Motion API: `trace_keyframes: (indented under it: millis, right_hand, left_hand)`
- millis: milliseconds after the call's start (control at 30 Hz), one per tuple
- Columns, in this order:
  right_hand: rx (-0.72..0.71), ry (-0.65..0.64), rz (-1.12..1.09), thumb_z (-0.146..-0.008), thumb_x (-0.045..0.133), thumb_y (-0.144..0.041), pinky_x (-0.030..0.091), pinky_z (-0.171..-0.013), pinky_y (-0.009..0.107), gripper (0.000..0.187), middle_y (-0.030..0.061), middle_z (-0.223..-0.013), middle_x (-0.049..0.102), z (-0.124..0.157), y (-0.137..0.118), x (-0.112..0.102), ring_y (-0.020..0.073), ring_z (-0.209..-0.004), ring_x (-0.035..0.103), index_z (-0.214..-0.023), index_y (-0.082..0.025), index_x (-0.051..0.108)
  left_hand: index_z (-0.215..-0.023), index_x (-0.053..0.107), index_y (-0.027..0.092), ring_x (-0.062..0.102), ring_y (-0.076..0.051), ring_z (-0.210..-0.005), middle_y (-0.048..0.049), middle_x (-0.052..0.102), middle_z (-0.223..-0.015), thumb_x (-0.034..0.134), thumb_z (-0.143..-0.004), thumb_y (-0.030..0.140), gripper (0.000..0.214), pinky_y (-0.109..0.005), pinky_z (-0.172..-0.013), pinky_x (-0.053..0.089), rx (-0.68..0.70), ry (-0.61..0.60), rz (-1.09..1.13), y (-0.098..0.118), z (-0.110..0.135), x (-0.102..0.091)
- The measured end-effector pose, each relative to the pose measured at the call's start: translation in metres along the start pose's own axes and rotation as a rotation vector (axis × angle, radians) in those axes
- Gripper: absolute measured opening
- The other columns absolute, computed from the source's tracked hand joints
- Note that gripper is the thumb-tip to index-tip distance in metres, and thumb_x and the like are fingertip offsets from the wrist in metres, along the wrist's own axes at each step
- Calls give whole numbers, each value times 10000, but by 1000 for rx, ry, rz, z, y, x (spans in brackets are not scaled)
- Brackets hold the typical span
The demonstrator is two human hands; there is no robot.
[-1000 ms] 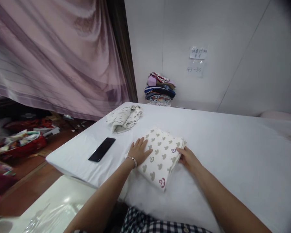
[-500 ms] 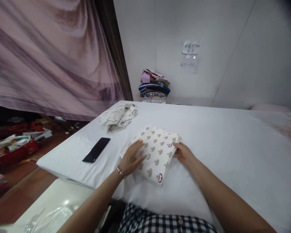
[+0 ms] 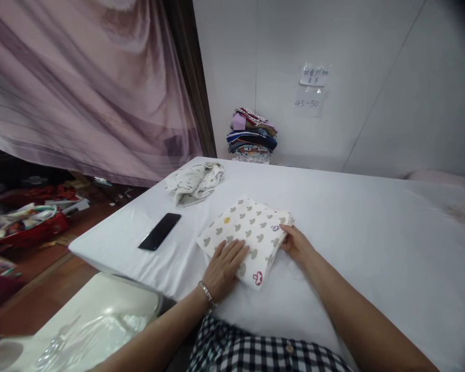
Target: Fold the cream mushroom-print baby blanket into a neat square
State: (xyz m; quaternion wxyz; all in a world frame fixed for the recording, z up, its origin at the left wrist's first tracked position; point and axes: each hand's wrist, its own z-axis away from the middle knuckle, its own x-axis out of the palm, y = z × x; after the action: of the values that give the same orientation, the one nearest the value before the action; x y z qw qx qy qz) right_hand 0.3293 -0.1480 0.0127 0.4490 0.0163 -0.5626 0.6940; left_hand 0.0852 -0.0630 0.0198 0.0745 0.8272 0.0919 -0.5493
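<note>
A folded white cloth (image 3: 251, 227) printed with grey mushroom shapes, plus a few coloured ones, lies flat on the white-covered table (image 3: 352, 248). My left hand (image 3: 225, 266) rests on its near left part, fingers stretched out and palm down. At the cloth's right edge, my right hand (image 3: 296, 244) pinches the folded layers, thumb on top; the other fingers are partly hidden beneath the edge. Farther back on the left sits a loosely bundled white cloth (image 3: 196, 182) with small dark marks.
A black phone (image 3: 160, 231) lies left of the folded cloth. Behind the table's far edge is a stack of folded fabrics (image 3: 251, 135) against the wall. Clear plastic (image 3: 89, 338) covers a pale surface at lower left. A pink curtain (image 3: 101, 88) hangs at the left.
My left hand has slid toward me across the cloth, uncovering a yellow mushroom print. My right hand keeps its pinch at the right edge. The view has shifted slightly.
</note>
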Motion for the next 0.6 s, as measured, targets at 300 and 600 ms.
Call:
trace_keyframes:
  millis: [300,600]
  right_hand:
    - [-62,-26,69,-676,659,-194,561,-597,360,378,12,-893,660,3,-3,0,187,-731,627,-1018,-261,512]
    - [-86,41,135,-652,717,-295,527,-513,298,407,-7,-802,646,-4,-4,-3,165,-646,610,-977,-278,472]
  left_hand:
    - [-1240,473,188,515,-188,-1133,-76,582,-1201,441,-728,104,520,-402,-983,382,57,54,62,-13,1,4]
    - [-1278,434,159,382,-243,-1250,-107,461,-1330,445,-702,77,582,-477,-1021,310,21,6,17,-5,0,-2]
